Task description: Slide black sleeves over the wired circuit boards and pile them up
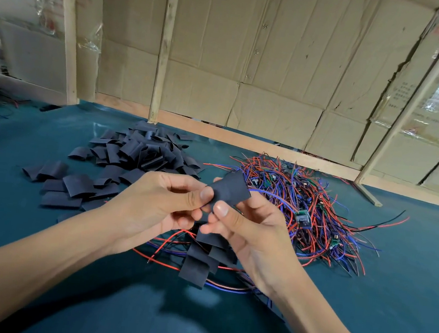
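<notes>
While both your left hand (165,204) and right hand (250,224) pinch one sleeve (229,189), open its mouth; a board looks needed next.

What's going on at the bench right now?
A person pinches one black sleeve between the left hand and right hand, above a small pile of sleeved boards. Loose sleeves lie heaped to the left, and bare wired boards are tangled on the right of the green table.
</notes>
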